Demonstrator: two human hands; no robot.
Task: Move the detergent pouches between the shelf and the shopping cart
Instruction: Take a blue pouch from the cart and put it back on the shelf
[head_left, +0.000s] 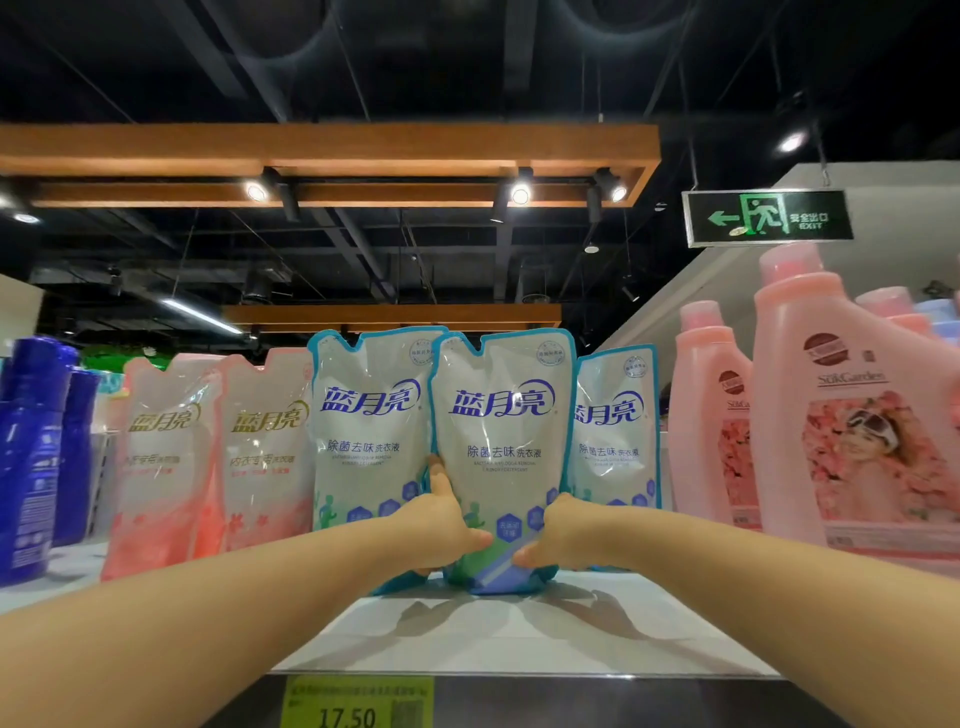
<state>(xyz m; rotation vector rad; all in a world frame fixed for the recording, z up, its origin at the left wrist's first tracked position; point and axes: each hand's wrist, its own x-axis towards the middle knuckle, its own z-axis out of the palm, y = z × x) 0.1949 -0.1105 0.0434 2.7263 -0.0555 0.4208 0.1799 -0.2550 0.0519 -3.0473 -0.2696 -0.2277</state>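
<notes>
a black open ceiling (415, 62) with bare ducts and pipes spans the room. below it hangs a rectangular orange-brown wooden frame (332, 148), which carries three lit round spotlights (520, 195) on black mounts. a second, shorter wooden beam (395, 314) hangs farther back, with a long white tube lamp (202, 316) glowing to its left. at right, a green hanging exit sign (768, 217) with a left-pointing arrow sits before a plain white wall (893, 218). a round ceiling lamp (792, 141) shines above it.

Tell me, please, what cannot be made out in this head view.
1. Shopping cart: outside the head view.
2. Left grip and right grip: most fingers hidden behind the middle pouch.
3. Price tag: cut off by the bottom edge, small print blurred.
</notes>
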